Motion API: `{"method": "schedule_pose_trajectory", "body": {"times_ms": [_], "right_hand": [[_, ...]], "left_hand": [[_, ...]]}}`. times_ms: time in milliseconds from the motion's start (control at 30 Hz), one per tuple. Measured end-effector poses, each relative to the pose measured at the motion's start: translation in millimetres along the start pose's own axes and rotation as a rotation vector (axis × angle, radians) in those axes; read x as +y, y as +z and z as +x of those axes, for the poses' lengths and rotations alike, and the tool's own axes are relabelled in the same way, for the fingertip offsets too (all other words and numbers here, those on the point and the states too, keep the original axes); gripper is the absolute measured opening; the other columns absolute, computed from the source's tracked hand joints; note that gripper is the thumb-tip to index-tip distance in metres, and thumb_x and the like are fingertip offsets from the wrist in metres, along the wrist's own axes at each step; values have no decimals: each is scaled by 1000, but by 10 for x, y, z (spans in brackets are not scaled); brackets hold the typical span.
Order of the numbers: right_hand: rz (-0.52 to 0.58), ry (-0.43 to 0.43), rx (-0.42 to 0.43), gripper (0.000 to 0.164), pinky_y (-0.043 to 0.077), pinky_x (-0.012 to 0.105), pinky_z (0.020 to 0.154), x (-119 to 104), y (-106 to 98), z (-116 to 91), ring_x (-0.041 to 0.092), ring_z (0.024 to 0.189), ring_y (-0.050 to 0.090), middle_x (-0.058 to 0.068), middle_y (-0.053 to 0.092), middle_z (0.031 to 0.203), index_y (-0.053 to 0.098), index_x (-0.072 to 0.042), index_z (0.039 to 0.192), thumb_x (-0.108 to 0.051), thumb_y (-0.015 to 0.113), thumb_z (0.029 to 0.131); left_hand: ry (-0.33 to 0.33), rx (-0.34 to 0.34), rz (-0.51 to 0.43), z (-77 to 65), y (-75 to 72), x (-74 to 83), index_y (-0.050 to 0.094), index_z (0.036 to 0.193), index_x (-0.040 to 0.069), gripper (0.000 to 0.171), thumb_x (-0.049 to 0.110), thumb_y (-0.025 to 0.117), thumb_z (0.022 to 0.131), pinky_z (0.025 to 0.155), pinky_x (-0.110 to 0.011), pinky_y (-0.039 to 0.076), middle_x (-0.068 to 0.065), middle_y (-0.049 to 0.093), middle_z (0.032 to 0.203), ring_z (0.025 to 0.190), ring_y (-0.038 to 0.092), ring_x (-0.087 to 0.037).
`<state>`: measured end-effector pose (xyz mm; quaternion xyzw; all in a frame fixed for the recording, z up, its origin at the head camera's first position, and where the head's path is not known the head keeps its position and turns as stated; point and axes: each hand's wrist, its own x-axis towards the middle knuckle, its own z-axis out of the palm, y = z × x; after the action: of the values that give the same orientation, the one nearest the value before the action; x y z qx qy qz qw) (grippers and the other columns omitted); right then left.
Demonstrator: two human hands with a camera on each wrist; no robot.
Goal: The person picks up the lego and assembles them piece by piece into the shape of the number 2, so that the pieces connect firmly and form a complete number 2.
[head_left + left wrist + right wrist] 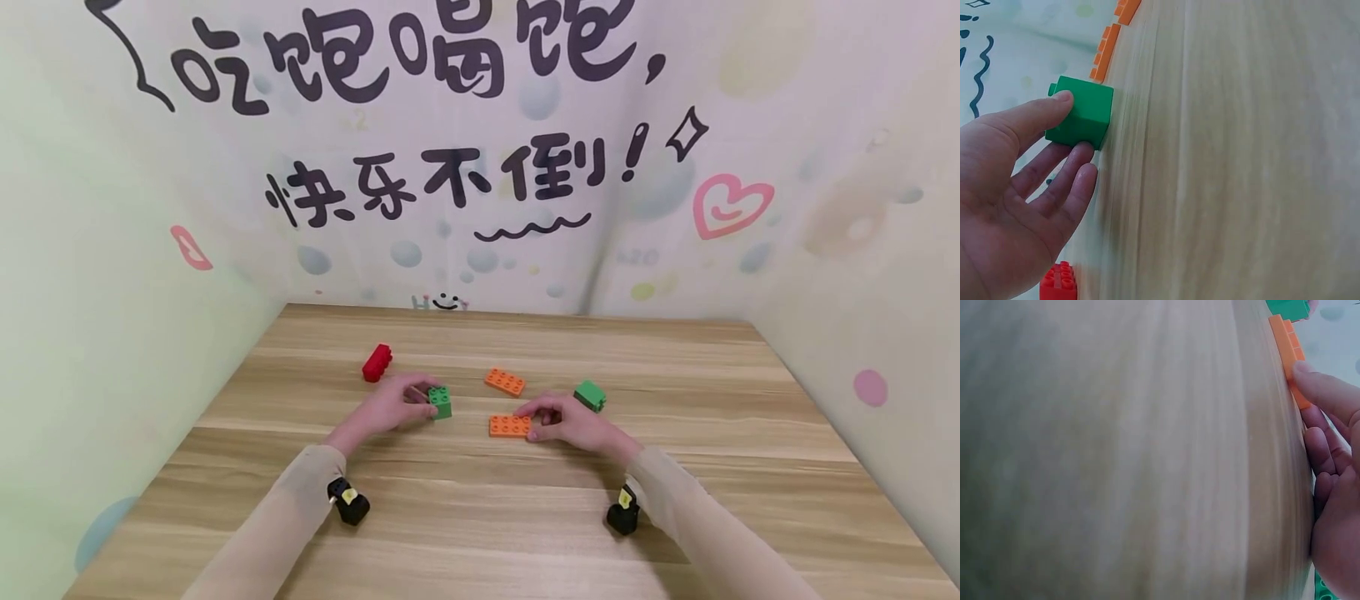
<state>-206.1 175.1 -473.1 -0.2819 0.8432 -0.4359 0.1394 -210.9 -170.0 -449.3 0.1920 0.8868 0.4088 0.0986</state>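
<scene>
My left hand (399,402) pinches a green building block (440,403) between thumb and fingers, its studs facing up in the head view. The left wrist view shows the thumb on one side of this green block (1085,109) and fingertips under the other. My right hand (570,422) grips the right end of a flat orange building block (509,426), which lies studs up on the table. In the right wrist view the thumb presses the near long side of that orange block (1286,353). A gap separates the green block from the orange one.
A second flat orange block (505,382) lies just behind the held one. Another green block (592,395) lies on its side beyond my right hand. At the back left a red block (377,363) rests on its side. The wooden table (480,517) meets a printed backdrop behind.
</scene>
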Motion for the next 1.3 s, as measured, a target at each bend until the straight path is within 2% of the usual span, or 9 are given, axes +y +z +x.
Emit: {"method": "schedule_pose_trajectory", "body": {"times_ms": [233, 533, 767, 1100, 1300], "right_hand": [[15, 1, -13, 37, 43, 20, 73, 49, -7, 2, 13, 85, 52, 6, 65, 110, 68, -21, 123, -24, 77, 87], [-1, 8, -1, 36, 42, 20, 72, 62, -18, 16, 12, 82, 51, 6, 65, 109, 68, -21, 123, -22, 75, 88], [-6, 28, -4, 34, 42, 21, 74, 50, -10, 12, 14, 86, 51, 2, 65, 116, 69, -25, 123, -24, 74, 89], [-18, 15, 15, 34, 42, 21, 71, 56, -3, 19, 11, 82, 51, 2, 66, 116, 69, -24, 123, -24, 74, 89], [-27, 13, 44, 34, 41, 21, 69, 90, 16, 47, 11, 79, 49, 3, 67, 115, 70, -22, 121, -25, 75, 88]], "left_hand": [[-16, 31, -54, 3, 26, -17, 65, 126, 13, 39, 14, 74, 89, 91, -41, 55, -12, 68, 116, 104, 66, -24], [-10, 44, -38, 48, 74, 68, 66, 124, 10, 37, 13, 74, 88, 91, -41, 55, -11, 70, 115, 103, 66, -24], [-57, 66, -48, 82, 134, 103, 66, 123, 9, 38, 13, 76, 87, 90, -38, 56, -9, 70, 114, 100, 66, -20], [-45, 92, -54, 116, 150, 187, 64, 128, 8, 41, 12, 74, 88, 83, -34, 57, -11, 69, 117, 104, 65, -24], [-42, 86, -68, 154, 180, 253, 63, 129, 13, 41, 15, 72, 90, 84, -33, 57, -8, 67, 120, 106, 63, -22]]}}
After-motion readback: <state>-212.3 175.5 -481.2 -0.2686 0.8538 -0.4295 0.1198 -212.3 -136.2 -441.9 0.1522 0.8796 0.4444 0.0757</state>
